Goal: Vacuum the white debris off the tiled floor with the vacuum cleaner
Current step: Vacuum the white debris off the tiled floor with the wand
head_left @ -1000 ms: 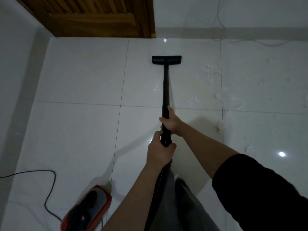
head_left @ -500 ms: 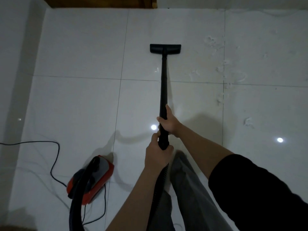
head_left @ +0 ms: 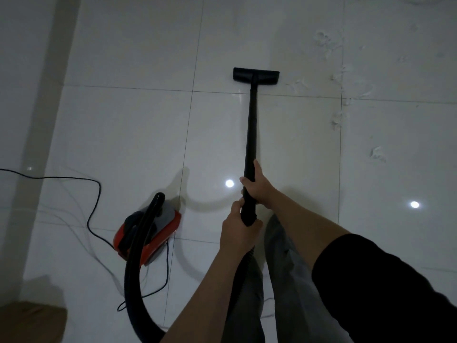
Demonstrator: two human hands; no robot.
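Looking down from the head camera, a person stands on a glossy white tiled floor (head_left: 138, 134) and holds a black vacuum wand (head_left: 251, 134) with both hands. The right hand (head_left: 258, 188) is higher on the tube, fingers curled round it and the thumb lying along the shaft; the left hand (head_left: 238, 231) grips the lower end of the wand, fingers wrapped closed where the ribbed hose (head_left: 134, 263) joins. The wand runs straight away from the body to a flat black floor nozzle (head_left: 256, 76), which rests on the tiles just beyond a grout line. White debris (head_left: 342, 78) lies scattered to the right of the nozzle, near it but apart, in wisps and clumps along a vertical grout line, with another clump (head_left: 377, 153) farther right and closer to the person. A red and black vacuum cleaner body (head_left: 163, 231) sits on the floor to the left of the hands, the hose arching from its top down toward the bottom edge. A thin black power cord (head_left: 94, 201) loops across the tiles to its left. Grey trouser legs (head_left: 284, 263) show beneath the arms, a black sleeve (head_left: 383, 288) covers the right upper arm, and a brown object (head_left: 32, 323) of unclear kind sits in the lower left corner.
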